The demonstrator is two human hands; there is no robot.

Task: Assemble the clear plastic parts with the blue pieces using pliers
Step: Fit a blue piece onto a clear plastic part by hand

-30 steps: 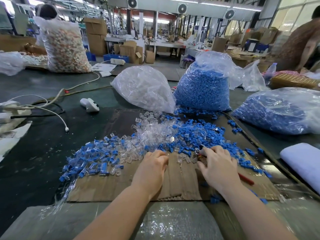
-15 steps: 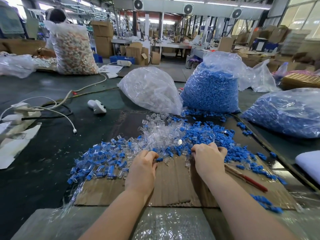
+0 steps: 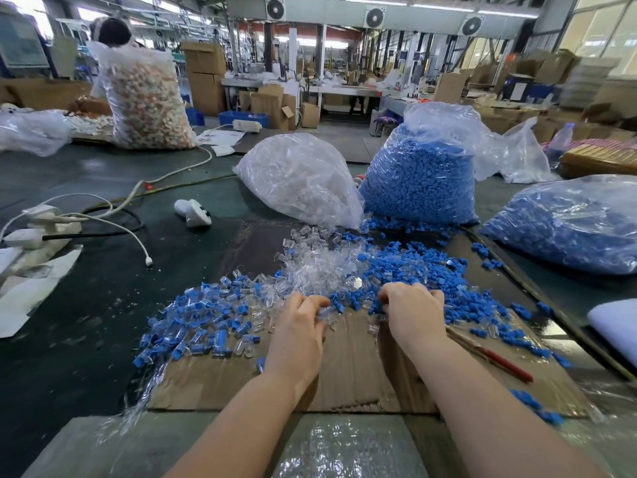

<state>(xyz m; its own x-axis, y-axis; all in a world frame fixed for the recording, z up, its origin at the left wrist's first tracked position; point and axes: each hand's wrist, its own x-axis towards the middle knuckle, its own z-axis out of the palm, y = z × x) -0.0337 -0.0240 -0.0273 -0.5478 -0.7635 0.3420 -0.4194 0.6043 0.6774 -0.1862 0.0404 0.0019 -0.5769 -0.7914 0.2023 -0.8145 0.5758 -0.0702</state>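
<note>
A loose heap of clear plastic parts (image 3: 320, 270) and blue pieces (image 3: 431, 270) lies on a cardboard sheet (image 3: 344, 381). To the left lies a spread of blue-and-clear pieces (image 3: 206, 315). My left hand (image 3: 300, 334) is at the near edge of the heap, fingers curled around a clear plastic part (image 3: 326, 314). My right hand (image 3: 413, 313) is curled, knuckles up, among the blue pieces. The red-handled pliers (image 3: 496, 361) stick out from under its palm toward the right; their head is hidden.
Behind the heap stand a bag of clear parts (image 3: 303, 181) and a bag of blue pieces (image 3: 420, 181); another blue bag (image 3: 568, 222) lies at the right. White cables and a plug (image 3: 148, 262) lie left. A person sits far left behind a big bag (image 3: 144, 101).
Both hands have reached forward from the bare cardboard into the near edge of the heap. More of the pliers' handles now shows behind my right hand.
</note>
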